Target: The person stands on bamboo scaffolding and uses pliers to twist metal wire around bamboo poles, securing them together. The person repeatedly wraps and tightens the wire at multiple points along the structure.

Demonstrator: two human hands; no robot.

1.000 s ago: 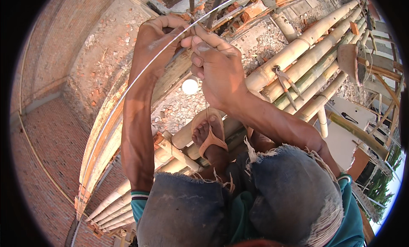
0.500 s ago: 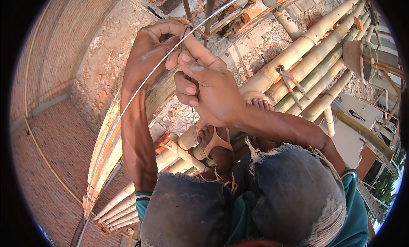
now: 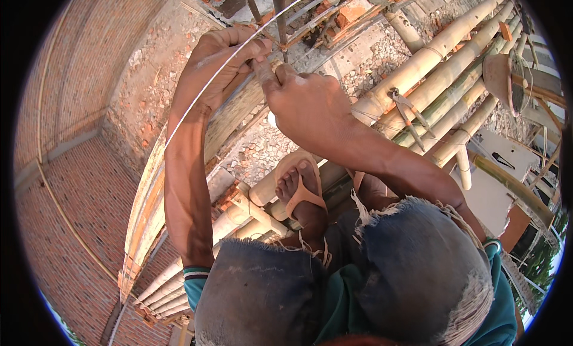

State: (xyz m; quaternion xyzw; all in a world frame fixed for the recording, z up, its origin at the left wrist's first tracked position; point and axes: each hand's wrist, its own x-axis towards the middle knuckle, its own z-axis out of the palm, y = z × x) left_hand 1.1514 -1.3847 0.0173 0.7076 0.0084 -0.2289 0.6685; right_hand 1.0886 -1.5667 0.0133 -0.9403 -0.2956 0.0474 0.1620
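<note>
White and narrow, the line [image 3: 237, 52] runs slantwise across the left hand [image 3: 203, 64]; I can't tell whether it touches the skin. It looks light, and probably springy along its length, more likely to bend or slip sideways than break. I'd take hold between thumb and forefinger just beside the left knuckles, where it stands clear of the wood. The right hand [image 3: 310, 104] is curled closed, its thumb and forefinger meeting the left fingertips. The left fingers are bent inward; whether they pinch anything is hidden from me. Below the fingers slopes a wooden board [image 3: 146, 221], stiff and rough-looking. Just beyond the fingertips stands a metal rod [image 3: 279, 15], surely rigid. Off to the right of the fingers, pincers [image 3: 399, 99] rest on bamboo poles [image 3: 430, 55].
</note>
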